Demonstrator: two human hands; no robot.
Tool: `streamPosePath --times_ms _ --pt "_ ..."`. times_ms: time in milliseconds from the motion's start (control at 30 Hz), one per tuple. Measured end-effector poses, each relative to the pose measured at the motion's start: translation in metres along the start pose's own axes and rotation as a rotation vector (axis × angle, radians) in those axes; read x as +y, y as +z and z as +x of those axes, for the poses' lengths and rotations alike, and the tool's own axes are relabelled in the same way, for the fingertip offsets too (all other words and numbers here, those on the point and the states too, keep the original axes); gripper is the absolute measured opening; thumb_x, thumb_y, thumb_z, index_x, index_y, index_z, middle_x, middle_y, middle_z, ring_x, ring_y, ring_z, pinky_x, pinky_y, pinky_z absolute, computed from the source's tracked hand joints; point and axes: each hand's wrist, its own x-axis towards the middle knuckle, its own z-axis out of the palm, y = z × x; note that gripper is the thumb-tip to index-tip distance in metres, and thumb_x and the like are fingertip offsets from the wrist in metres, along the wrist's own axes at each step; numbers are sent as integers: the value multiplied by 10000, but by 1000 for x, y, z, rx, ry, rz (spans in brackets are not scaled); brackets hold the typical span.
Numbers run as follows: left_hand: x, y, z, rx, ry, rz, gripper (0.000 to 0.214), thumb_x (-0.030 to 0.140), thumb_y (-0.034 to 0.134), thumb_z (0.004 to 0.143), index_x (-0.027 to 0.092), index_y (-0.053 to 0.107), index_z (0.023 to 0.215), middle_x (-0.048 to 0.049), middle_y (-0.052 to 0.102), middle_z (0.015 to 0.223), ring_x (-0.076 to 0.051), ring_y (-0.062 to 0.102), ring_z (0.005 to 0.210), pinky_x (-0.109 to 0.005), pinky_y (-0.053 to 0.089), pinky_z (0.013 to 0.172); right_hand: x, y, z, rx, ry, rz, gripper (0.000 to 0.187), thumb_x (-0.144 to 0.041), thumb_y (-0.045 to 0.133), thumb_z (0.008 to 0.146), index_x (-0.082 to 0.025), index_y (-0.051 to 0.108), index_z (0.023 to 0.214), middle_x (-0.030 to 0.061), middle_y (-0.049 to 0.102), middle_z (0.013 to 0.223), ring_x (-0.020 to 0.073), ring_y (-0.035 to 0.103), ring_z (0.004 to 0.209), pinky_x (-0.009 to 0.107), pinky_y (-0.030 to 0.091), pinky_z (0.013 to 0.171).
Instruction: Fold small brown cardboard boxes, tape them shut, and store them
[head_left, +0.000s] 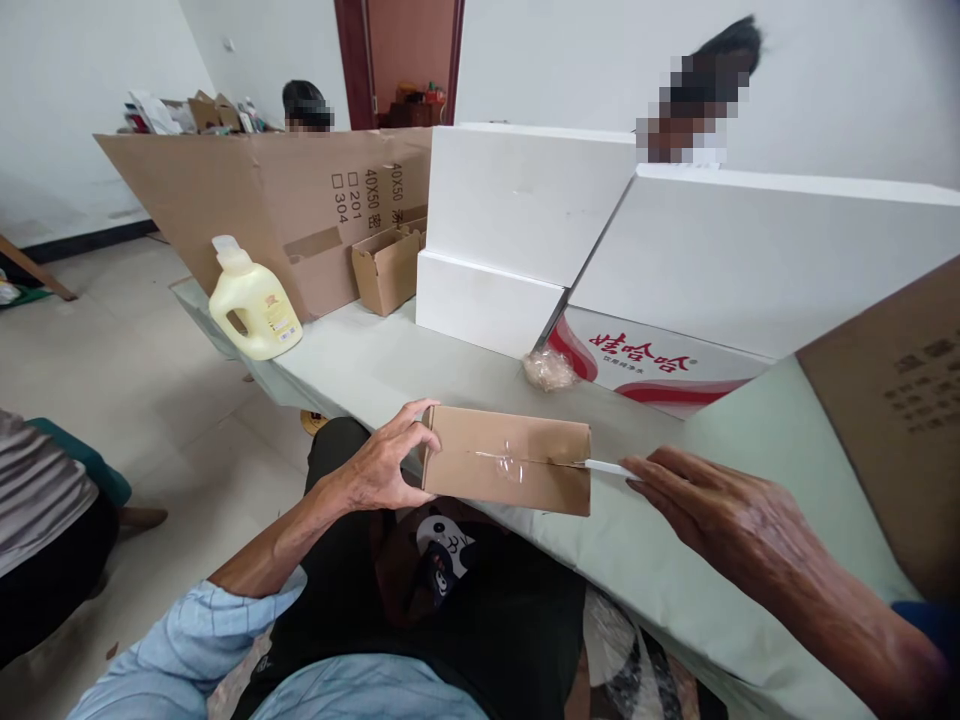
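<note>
A small brown cardboard box lies at the near edge of the table, with clear tape across the middle of its top seam. My left hand grips the box's left end, thumb and fingers around its edges. Between the closed fingers of my right hand is a slim white tool, like a knife handle. Its tip meets the seam at the box's right end; I cannot tell how deep it goes.
A pale yellow jug stands at the table's left. Large white boxes, a red-and-white carton and a brown carton line the back. Crumpled clear plastic lies before them. Two people's heads show behind; another person sits at left.
</note>
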Motion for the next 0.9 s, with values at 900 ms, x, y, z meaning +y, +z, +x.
streamPosePath --times_ms 900 --pt "-8 16 -10 289 -315 34 632 189 982 687 228 671 1236 -190 639 1562 -362 670 1410 -542 621 1108 -56 130 44 382 489 287 231 -391 518 1116 -246 673 1205 147 733 1385 295 746 1159 417 580 878"
